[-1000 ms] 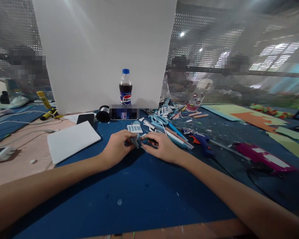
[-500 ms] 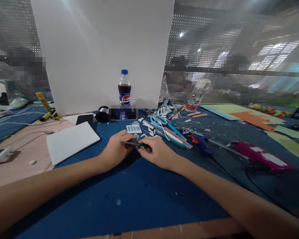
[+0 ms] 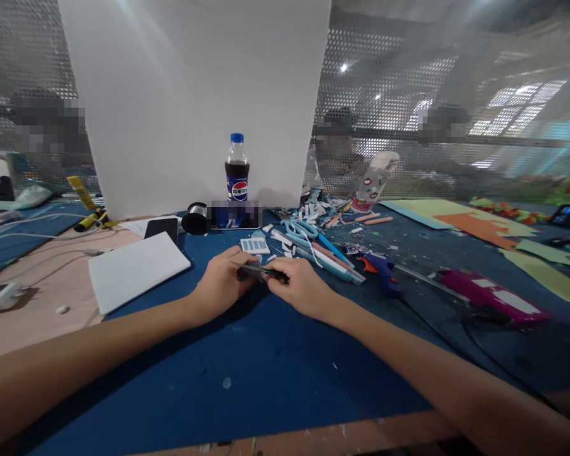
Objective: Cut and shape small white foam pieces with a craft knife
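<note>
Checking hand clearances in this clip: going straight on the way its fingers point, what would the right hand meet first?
Likely the small grey piece held by the left hand, then that hand itself; the right hand points across toward them. The gap in depth is hard to judge.

A small, thin grey piece (image 3: 253, 272), pinched in the left hand (image 3: 222, 280), sits on the near side of the cola bottle (image 3: 237, 172) and slightly to its right; its full outline is hidden by fingers. A slim, dark tool (image 3: 276, 275) with a hint of green lies nearly level in the right hand (image 3: 301, 285), farther right of the bottle, its tip meeting or overlapping the piece; which, I cannot tell.
</note>
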The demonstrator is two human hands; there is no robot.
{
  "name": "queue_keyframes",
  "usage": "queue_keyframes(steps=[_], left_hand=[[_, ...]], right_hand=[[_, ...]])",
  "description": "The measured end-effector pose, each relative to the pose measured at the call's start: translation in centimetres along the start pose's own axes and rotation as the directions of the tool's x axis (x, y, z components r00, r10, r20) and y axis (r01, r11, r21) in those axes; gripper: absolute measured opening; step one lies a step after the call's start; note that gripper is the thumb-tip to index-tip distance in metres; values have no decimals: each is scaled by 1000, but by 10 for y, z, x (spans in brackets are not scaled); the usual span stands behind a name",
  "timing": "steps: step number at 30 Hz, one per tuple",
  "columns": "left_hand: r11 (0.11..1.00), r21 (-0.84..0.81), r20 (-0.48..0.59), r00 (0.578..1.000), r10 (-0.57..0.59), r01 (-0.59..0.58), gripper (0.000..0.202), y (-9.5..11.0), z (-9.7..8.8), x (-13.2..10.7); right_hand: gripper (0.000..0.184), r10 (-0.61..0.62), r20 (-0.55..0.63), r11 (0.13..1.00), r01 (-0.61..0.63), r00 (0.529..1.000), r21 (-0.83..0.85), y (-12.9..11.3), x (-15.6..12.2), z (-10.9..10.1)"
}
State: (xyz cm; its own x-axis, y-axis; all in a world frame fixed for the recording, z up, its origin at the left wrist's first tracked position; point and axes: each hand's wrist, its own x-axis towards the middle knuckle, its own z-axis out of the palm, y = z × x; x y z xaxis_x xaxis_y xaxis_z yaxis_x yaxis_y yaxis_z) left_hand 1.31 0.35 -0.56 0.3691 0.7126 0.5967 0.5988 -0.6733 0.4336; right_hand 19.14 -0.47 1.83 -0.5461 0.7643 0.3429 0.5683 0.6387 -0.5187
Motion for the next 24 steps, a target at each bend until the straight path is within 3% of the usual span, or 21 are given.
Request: queue_keyframes(steps=[7, 15, 24], left_hand=[[993, -23, -5, 993, -117, 117, 19, 2, -1, 2], [990, 8, -26, 989, -143, 143, 12, 5, -3, 2], [988, 15, -11, 988, -154, 154, 18, 5, -4, 2]], right_hand=[[32, 63, -160, 998, -67, 985, -19, 14, 4, -8], [42, -172, -11, 983, 171, 985, -73, 35, 6, -17], [37, -248, 136, 960, 262, 959, -96, 42, 9, -13]])
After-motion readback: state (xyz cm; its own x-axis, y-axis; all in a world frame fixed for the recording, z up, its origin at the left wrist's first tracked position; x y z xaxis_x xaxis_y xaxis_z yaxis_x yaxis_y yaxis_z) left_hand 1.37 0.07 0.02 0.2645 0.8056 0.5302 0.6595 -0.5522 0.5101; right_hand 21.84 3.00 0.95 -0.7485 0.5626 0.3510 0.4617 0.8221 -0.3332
